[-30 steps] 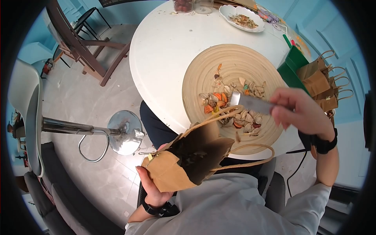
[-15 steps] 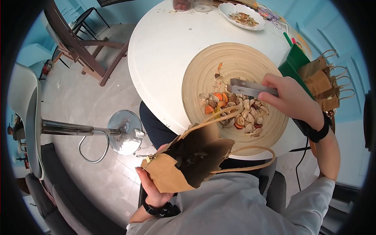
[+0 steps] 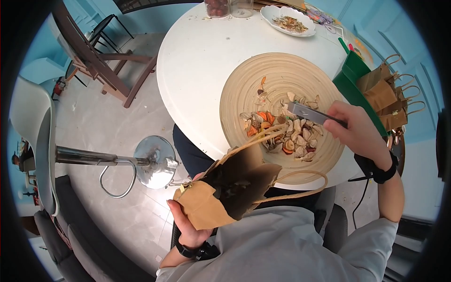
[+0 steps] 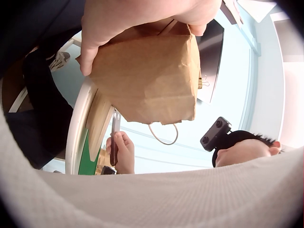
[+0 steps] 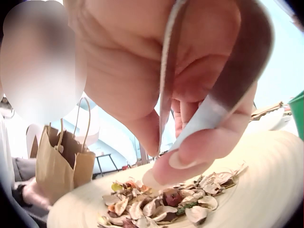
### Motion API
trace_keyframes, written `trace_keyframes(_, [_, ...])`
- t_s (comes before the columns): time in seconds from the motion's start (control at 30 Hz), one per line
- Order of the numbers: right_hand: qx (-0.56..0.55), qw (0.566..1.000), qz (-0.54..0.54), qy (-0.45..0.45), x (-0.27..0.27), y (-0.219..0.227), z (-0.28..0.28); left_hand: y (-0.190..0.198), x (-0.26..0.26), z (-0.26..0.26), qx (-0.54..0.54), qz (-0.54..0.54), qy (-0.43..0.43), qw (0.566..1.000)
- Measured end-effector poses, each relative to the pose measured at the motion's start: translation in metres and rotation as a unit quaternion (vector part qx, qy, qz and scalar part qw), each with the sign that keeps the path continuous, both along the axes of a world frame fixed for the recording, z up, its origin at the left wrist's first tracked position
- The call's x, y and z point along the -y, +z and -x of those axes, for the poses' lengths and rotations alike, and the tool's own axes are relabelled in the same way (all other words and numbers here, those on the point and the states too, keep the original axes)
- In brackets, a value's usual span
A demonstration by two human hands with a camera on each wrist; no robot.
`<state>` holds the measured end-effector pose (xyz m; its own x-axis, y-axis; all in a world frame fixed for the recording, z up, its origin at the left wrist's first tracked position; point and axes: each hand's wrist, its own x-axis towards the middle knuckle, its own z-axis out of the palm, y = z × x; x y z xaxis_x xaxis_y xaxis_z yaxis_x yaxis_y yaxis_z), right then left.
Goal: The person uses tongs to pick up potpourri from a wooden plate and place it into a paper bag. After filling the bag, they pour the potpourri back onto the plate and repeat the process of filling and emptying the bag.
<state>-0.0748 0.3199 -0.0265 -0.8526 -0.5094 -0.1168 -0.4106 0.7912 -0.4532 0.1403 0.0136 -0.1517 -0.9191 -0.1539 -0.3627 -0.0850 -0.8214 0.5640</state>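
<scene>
My left hand [image 3: 188, 227] grips the lower part of an open brown paper bag [image 3: 203, 207], tilted with its mouth toward the plate; small pieces lie in its dark inside. In the left wrist view the fingers wrap the base of the bag [image 4: 147, 78]. My right hand [image 3: 359, 129] pinches metal tongs [image 3: 312, 114], whose tips are at the pale dried slices [image 3: 300, 134] on the round wooden plate [image 3: 239, 84]. Orange slices [image 3: 267, 116] lie left of them. The right wrist view shows the tongs [image 5: 244, 57] between thumb and fingers; their tips are hidden there.
On the white table [image 3: 188, 61] are a scalloped white dish [image 3: 305, 31] of shredded bits and a jar of red fruit [image 3: 217, 8]. A green container [image 3: 352, 77] and several paper bags [image 3: 379, 91] stand at the right. A stool [image 3: 94, 157] is at the left.
The tongs first lifted away to the upper left, and now their tips are slightly lower and farther right over the pale slices. The left hand and bag have hardly moved.
</scene>
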Motion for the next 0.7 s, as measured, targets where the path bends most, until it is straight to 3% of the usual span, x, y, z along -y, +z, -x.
trace_keyframes(0.07, [0.187, 0.965, 0.126, -0.133, -0.002, 0.009, -0.007, -0.001, 0.002, -0.002, 0.002, -0.014, -0.004, 1.0])
trace_keyframes(0.17, [0.27, 0.933, 0.222, -0.089, -0.005, 0.018, -0.025, -0.001, 0.001, -0.003, 0.004, -0.028, -0.007, 1.0])
trace_keyframes(0.2, [0.27, 0.933, 0.224, -0.084, -0.003, 0.02, -0.03, 0.0, 0.0, -0.002, 0.003, -0.027, -0.011, 1.0])
trace_keyframes(0.3, [0.262, 0.935, 0.231, 0.051, 0.005, 0.022, -0.042, 0.0, 0.0, -0.002, -0.009, -0.024, -0.018, 0.999])
trace_keyframes(0.33, [0.261, 0.935, 0.235, 0.048, 0.01, 0.022, -0.044, 0.001, -0.001, -0.001, -0.009, -0.022, -0.023, 0.999])
trace_keyframes(0.4, [0.156, 0.965, 0.169, 0.124, 0.019, 0.02, -0.048, 0.003, -0.002, 0.0, -0.018, -0.006, -0.018, 1.0])
trace_keyframes(0.47, [0.187, 0.967, 0.146, 0.097, 0.017, 0.018, -0.051, -0.002, 0.0, -0.004, -0.004, -0.006, -0.023, 1.0])
trace_keyframes(0.53, [0.178, 0.945, 0.268, 0.058, 0.005, -0.001, -0.056, -0.007, 0.004, -0.007, 0.011, -0.002, -0.032, 0.999])
trace_keyframes(0.57, [0.176, 0.945, 0.272, 0.053, -0.001, -0.008, -0.061, -0.01, 0.003, -0.008, 0.017, 0.009, -0.023, 1.0])
trace_keyframes(0.63, [0.205, 0.886, 0.411, -0.064, -0.014, -0.02, -0.07, -0.01, 0.002, -0.006, 0.021, 0.032, -0.02, 0.999])
trace_keyframes(0.7, [0.172, 0.864, 0.463, -0.098, -0.024, -0.034, -0.077, -0.008, 0.0, -0.005, 0.022, 0.026, -0.018, 0.999])
